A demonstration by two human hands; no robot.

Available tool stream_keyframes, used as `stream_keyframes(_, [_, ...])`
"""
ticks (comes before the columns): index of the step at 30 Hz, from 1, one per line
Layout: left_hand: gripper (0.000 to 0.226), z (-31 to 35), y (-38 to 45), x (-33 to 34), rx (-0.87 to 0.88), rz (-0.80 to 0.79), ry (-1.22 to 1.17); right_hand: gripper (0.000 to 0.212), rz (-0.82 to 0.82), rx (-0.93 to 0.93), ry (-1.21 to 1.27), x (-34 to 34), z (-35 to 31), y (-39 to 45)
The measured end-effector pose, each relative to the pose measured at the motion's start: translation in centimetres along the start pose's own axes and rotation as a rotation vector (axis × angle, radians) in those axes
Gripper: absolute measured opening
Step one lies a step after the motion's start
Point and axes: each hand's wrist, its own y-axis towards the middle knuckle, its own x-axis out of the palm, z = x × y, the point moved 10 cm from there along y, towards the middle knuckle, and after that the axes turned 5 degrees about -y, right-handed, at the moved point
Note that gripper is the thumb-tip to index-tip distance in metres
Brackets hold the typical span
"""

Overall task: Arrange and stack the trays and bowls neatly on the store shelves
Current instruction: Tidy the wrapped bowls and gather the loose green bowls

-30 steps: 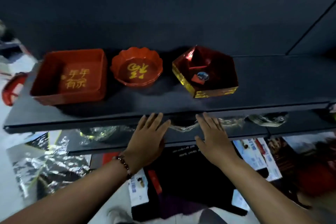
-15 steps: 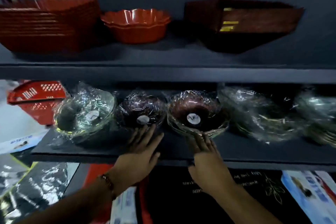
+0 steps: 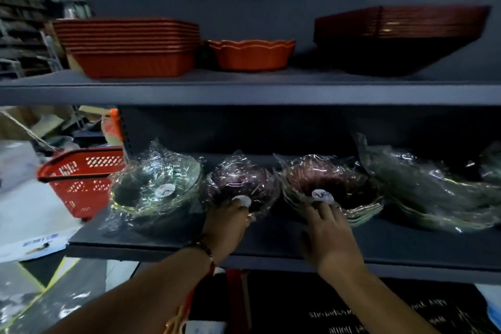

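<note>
On the lower dark grey shelf (image 3: 406,241) stands a row of bowls sealed in crinkled clear film; the person's left hand (image 3: 226,221) reaches to the dark purple wrapped bowl (image 3: 241,184) in the middle, its fingers curled against the front of the film just below a white round sticker (image 3: 243,200), though whether they grip the bowl or only press on it cannot be told; the right hand (image 3: 329,234) lies with fingers spread and loose against the near rim of the reddish-brown wrapped bowl stack (image 3: 330,187), fingertips touching the film beside its white label (image 3: 322,195), so it looks like a steadying or nudging touch and not a closed grasp. To the left sits a clear glass wrapped bowl (image 3: 156,187), just beside the purple one; to the right lies a heap of greenish wrapped dishes (image 3: 433,192). The bowls face outward with labels to the front, probably so shoppers can read them; both hands sit low at the front edges, which would suit sliding the two bowls into line. On the upper grey shelf (image 3: 244,92) a stack of red rectangular plastic trays (image 3: 130,46), a scalloped orange-red bowl (image 3: 250,54) and a stack of dark red angular trays (image 3: 393,35) already stand nested in a row. A red perforated shopping basket (image 3: 78,179) stands beyond the shelf's left end.
</note>
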Motion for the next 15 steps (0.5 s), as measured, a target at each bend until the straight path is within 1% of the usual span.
stream_keyframes(2, [0.037,0.5,-1.0,-1.5,0.019,0.048,-0.010,0.069,-0.066,-0.018,-0.066,0.6,-0.8,0.0])
stream_keyframes(5, [0.018,0.1,-2.8,-2.6,-0.034,0.053,-0.135,0.062,-0.057,-0.110,-0.108,0.2,-3.5,-1.0])
stream_keyframes(7, [0.023,-0.4,-4.3,-2.6,-0.077,0.018,-0.161,0.066,-0.056,-0.142,-0.103,0.3,-5.4,-1.9])
stream_keyframes(8, [0.025,-0.1,-5.4,-3.2,-0.071,0.010,-0.161,0.068,-0.075,-0.155,-0.089,0.6,-6.3,-2.4])
stream_keyframes(11, [0.023,-0.5,-8.6,-5.2,-0.074,0.048,-0.255,0.072,-0.175,-0.147,-0.060,0.6,-8.4,-3.5])
stream_keyframes(12, [0.021,-0.7,-9.5,-5.9,-0.068,0.068,-0.299,0.070,-0.219,-0.115,-0.011,0.4,-8.7,-3.9])
stream_keyframes(13, [0.021,-0.7,-10.2,-6.6,-0.033,0.111,-0.323,0.066,-0.229,-0.083,0.045,-0.1,-9.0,-4.2])
stream_keyframes(15, [0.023,-0.4,-11.5,-8.2,0.035,0.174,-0.327,0.057,-0.210,-0.046,0.100,-1.4,-9.3,-4.9])
